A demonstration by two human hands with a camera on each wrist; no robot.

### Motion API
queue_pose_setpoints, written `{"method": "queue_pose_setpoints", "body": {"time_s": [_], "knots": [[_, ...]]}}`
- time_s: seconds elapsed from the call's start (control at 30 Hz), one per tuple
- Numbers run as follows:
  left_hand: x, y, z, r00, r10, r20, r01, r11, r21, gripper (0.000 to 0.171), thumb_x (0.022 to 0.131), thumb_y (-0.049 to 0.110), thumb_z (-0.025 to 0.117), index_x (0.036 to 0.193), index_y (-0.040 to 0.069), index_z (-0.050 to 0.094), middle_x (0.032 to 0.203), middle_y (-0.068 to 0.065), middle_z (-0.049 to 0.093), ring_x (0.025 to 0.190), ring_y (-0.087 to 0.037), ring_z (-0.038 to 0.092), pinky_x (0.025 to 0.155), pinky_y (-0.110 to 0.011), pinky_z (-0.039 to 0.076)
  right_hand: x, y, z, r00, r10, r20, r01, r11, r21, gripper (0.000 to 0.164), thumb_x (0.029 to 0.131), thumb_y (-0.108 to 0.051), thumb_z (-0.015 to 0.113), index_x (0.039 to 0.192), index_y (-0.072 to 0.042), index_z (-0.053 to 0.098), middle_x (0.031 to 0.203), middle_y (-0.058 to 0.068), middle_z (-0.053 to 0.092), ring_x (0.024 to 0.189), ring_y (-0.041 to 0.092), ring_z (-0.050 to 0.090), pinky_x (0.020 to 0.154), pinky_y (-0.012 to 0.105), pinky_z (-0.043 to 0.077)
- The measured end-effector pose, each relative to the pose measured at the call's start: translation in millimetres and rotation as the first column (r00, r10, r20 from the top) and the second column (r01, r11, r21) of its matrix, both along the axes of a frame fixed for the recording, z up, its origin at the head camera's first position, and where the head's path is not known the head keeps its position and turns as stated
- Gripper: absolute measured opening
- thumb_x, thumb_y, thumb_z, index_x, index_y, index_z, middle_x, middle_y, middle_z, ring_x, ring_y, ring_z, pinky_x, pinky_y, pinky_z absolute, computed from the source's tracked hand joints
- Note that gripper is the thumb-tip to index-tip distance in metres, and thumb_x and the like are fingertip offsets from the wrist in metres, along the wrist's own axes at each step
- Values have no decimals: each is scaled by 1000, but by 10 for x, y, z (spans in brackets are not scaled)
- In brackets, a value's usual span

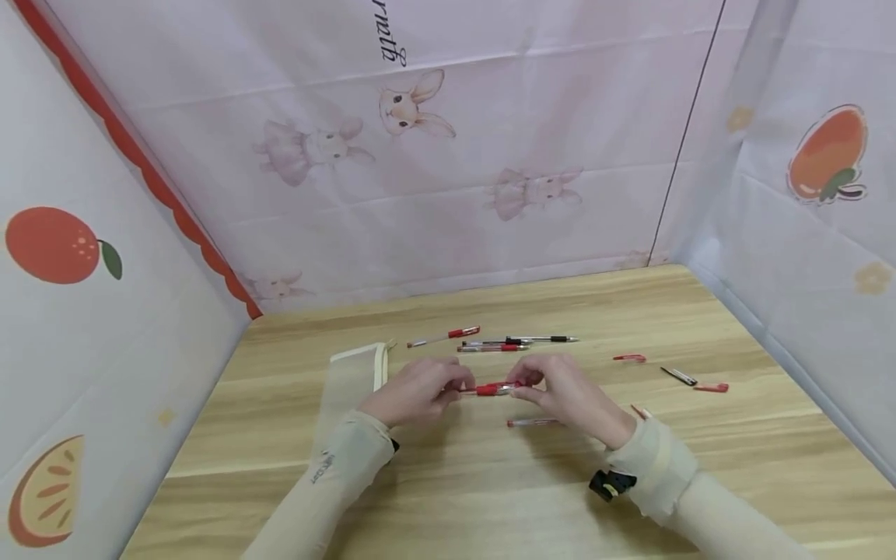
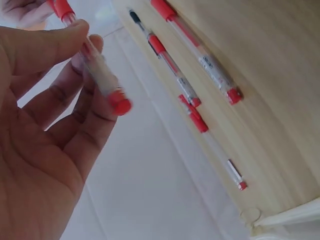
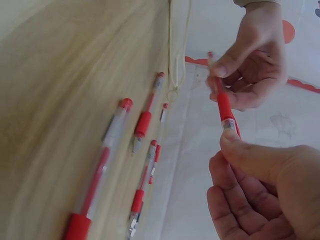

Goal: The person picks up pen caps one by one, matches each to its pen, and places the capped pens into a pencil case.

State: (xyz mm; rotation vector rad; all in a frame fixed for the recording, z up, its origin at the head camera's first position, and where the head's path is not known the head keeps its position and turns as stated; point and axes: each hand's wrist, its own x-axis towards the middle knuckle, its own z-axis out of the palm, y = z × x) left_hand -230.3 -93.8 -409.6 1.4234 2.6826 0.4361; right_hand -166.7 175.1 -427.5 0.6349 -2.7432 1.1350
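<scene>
Both hands hold one red gel pen (image 1: 488,389) level above the wooden table. My left hand (image 1: 423,389) pinches its clear barrel between thumb and fingers; the red end plug (image 2: 120,103) sticks out past them. At the pen's other end, my right hand (image 1: 563,389) pinches the front part just beyond the red grip (image 3: 224,106). A red strip, perhaps a cap's clip, shows beside the right thumb; the fingers hide the tip. On the table below the right hand lies another red pen (image 1: 530,422), partly covered by that hand.
Behind the hands lie a red pen (image 1: 444,337), another red pen (image 1: 492,348) and a black pen (image 1: 542,339). To the right are red caps (image 1: 712,387) and a black cap (image 1: 679,376). A beige pouch (image 1: 350,381) lies left, partly under the left arm. Printed cloth walls (image 1: 448,257) border the table.
</scene>
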Motion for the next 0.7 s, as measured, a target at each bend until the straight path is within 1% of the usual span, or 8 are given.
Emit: {"method": "queue_pose_setpoints", "body": {"time_s": [0.1, 0.17, 0.23, 0.4, 0.57, 0.7], "knots": [[-9, 27, -7, 998, -21, -53, 22, 1000, 22, 16, 100, 5, 74, 112, 15, 76, 107, 3, 76, 93, -10, 70, 86, -31, 61, -22, 22, 35, 999, 4, -33, -4, 1000, -6, 10, 92, -8, 84, 98, -14, 79, 91, -6, 77, 84, 4, 67, 75, 25, 58], [-12, 35, -14, 997, -33, -68, 36, 999, 35, 13, 100, 7, 75, 111, 14, 75, 107, 2, 76, 93, -11, 71, 86, -31, 61, -34, 27, 59, 999, 6, -41, -6, 1000, -12, 10, 91, -7, 85, 98, -12, 80, 92, -5, 77, 84, 5, 68, 75, 25, 58], [-14, 31, -25, 997, -35, -64, 37, 999, 35, 15, 100, 7, 76, 113, 14, 76, 109, 1, 77, 94, -12, 72, 87, -31, 62, -46, 32, 74, 999, 9, -36, -9, 1000, -11, 10, 92, -7, 84, 99, -11, 80, 92, -5, 77, 84, 5, 68, 75, 24, 58], [-6, 37, -19, 999, -13, -44, 13, 1000, 10, 21, 102, 10, 73, 122, 14, 79, 115, 0, 77, 98, -12, 72, 90, -33, 62, -52, 36, 89, 1000, 0, -14, 0, 1000, -22, 9, 92, -8, 84, 100, -11, 80, 91, -5, 77, 82, 4, 66, 74, 23, 57], [1, 47, -11, 1000, 10, -21, -10, 1000, 6, 18, 105, 16, 71, 121, 14, 79, 113, 0, 75, 99, -12, 71, 92, -33, 61, -45, 37, 101, 1000, 6, 7, -5, 999, -45, 11, 91, -7, 85, 100, -10, 80, 91, -6, 76, 81, 5, 66, 75, 23, 58], [-2, 62, -6, 1000, 4, -7, -4, 1000, -2, 18, 106, 16, 69, 121, 14, 79, 115, 0, 76, 102, -14, 72, 96, -35, 61, -42, 40, 100, 1000, 10, 20, -9, 999, -49, 11, 91, -7, 85, 100, -9, 79, 92, -6, 76, 82, 5, 66, 75, 23, 58]]}}
